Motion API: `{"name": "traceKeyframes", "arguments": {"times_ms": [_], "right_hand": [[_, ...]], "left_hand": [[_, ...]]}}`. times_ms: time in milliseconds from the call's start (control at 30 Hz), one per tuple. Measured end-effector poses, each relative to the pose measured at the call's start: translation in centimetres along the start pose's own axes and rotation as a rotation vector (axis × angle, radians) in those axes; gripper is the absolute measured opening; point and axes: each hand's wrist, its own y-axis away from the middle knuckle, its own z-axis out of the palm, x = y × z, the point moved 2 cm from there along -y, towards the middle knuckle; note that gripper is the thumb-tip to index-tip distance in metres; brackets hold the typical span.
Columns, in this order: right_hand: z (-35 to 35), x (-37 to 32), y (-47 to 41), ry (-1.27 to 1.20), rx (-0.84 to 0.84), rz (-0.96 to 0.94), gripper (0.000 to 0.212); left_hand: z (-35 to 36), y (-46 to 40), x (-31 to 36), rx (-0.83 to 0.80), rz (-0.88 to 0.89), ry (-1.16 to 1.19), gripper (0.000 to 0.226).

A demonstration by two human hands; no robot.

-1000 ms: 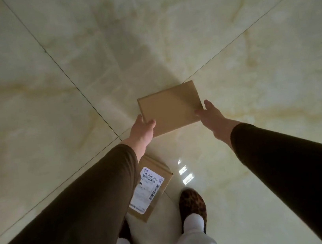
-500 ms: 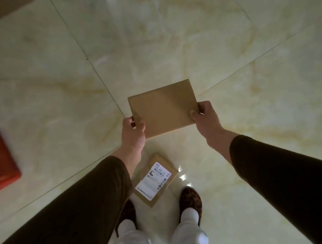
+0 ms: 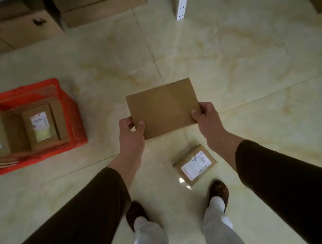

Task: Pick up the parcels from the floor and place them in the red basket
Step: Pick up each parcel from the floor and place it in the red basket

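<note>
I hold a flat brown cardboard parcel (image 3: 163,109) level above the floor, my left hand (image 3: 131,135) and right hand (image 3: 207,122) pinching its near corners. A labelled small parcel (image 3: 195,165) lies by my feet; the red plastic basket (image 3: 74,121) sits left, holding two boxes.

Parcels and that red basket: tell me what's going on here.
A person stands holding a flat brown parcel level in front of them, left hand and right hand each with a grip on a near corner. The red basket sits on the floor to their left with at least two labelled parcels in it. Another labelled parcel lies on the floor by their feet, not yet picked up.
</note>
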Motion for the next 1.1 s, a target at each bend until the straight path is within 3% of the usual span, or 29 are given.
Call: {"name": "traceKeyframes", "arguments": {"times_ms": [100, 267, 767, 867, 1100], "right_hand": [[4.8, -1.2, 3.0, -0.011, -0.034, -0.009, 0.02], [11.6, -2.8, 5.7, -0.04, -0.083, 0.0, 0.023], [27.8, -4.7, 9.6, 0.054, -0.163, -0.009, 0.023], [31.6, -4.9, 11.3, 0.074, -0.156, -0.009, 0.029], [38.1, -5.2, 13.0, 0.058, -0.139, -0.006, 0.02]], "left_hand": [[-6.3, 0.3, 0.5, 0.008, -0.001, 0.023, 0.032], [-13.6, -0.5, 1.5, 0.009, -0.049, 0.044, 0.059], [-27.8, -4.5, -1.5, 0.187, -0.006, 0.111, 0.039], [-31.7, -5.3, -2.0, 0.181, -0.01, 0.16, 0.044], [-39.2, -8.0, -2.4, 0.126, -0.091, 0.216, 0.044]]}}
